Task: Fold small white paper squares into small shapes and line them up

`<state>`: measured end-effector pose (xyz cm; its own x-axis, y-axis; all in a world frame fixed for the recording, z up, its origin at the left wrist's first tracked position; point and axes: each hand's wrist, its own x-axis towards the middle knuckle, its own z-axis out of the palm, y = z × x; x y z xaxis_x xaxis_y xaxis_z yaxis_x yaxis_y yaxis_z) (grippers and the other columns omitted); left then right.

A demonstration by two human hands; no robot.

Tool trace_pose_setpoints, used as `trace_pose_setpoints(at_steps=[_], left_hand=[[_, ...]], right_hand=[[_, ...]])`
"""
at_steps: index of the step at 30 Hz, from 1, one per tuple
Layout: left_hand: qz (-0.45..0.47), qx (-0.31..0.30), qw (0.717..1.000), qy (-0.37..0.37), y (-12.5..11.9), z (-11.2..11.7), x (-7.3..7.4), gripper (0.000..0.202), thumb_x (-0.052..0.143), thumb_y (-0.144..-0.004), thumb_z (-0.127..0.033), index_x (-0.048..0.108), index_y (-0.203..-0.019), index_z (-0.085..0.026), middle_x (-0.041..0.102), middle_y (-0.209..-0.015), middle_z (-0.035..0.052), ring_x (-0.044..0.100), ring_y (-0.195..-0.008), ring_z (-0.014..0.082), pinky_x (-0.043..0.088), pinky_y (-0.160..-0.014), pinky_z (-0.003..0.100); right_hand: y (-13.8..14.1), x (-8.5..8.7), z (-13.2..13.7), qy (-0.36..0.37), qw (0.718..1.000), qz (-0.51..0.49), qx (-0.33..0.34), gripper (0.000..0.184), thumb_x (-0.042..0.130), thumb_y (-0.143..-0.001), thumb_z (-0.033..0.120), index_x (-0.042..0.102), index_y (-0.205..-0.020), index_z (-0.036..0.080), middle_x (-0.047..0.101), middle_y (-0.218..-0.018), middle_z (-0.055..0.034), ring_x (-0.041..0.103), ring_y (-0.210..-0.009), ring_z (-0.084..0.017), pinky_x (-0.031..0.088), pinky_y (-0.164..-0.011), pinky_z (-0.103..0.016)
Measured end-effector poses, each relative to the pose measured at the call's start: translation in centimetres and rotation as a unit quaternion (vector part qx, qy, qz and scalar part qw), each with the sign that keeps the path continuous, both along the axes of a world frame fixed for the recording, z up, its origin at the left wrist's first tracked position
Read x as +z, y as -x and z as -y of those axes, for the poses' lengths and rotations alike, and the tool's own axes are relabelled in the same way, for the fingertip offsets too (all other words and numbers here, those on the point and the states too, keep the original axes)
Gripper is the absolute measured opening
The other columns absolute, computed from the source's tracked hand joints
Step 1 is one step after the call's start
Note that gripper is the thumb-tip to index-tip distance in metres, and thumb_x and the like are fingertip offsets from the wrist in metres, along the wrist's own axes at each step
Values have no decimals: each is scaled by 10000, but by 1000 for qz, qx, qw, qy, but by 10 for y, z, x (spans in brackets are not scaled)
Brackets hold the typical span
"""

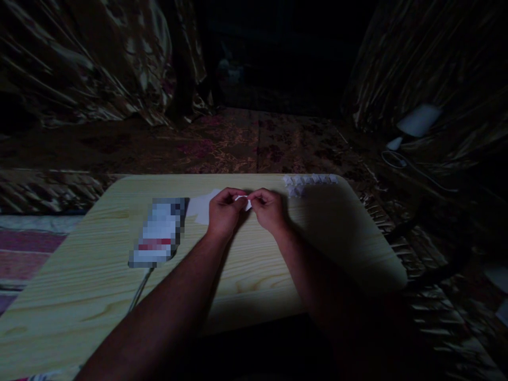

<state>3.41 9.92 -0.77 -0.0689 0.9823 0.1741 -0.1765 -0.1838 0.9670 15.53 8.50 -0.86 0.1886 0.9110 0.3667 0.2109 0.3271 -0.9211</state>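
Both of my hands meet over the middle of a pale wooden table, pinching one small white piece of paper point(248, 203) between them. My left hand point(224, 210) has its thumb and fingers closed on the paper's left side. From the other side, my right hand point(269, 209) grips it with thumb and forefinger. Fingers cover most of the piece, so its exact shape is hard to make out. Just left of my left hand, white paper sheets point(200, 208) lie flat. Several small folded white paper pieces point(309, 180) sit in rows near the far right edge.
A phone point(159, 230), its screen blurred out, lies on the table's left part with a cable point(139, 290) running toward me. The wooden tabletop point(254, 275) has rounded corners. Beyond it is a dark patterned cloth point(238, 137). A white object with a cord point(419, 120) lies at the right.
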Motion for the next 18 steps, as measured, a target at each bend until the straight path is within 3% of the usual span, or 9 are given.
trace_pose_setpoints(at_steps=[5,10,14,18], left_hand=[[14,-2,1000,2,0,1,1,233,739,-603,-184,688,-830,-170,591,-639,-23,525,-543,100,419,-529,229],[42,-18,999,22,1,3,4,434,739,-592,-166,639,-1013,-195,617,-671,-35,528,-532,94,434,-534,226],[63,-13,997,31,1,4,5,434,761,-573,-160,629,-986,-184,637,-698,-31,535,-541,90,445,-557,230],[93,-17,995,33,1,3,5,410,774,-564,-164,636,-950,-182,637,-700,-34,553,-573,89,459,-603,231]], right_hand=[[0,-4,-2,-4,1000,5,-5,118,532,-773,217,649,-764,210,655,-688,18,592,-643,-138,469,-612,-243],[1,-5,0,4,1000,-5,-15,98,555,-771,234,622,-836,205,644,-707,18,593,-645,-135,458,-590,-235],[2,-3,2,8,999,-35,-14,247,580,-747,215,584,-994,217,628,-683,43,575,-570,-123,441,-544,-230],[2,1,4,24,999,-42,-10,296,593,-739,219,582,-1035,214,642,-701,34,591,-600,-128,463,-567,-237]])
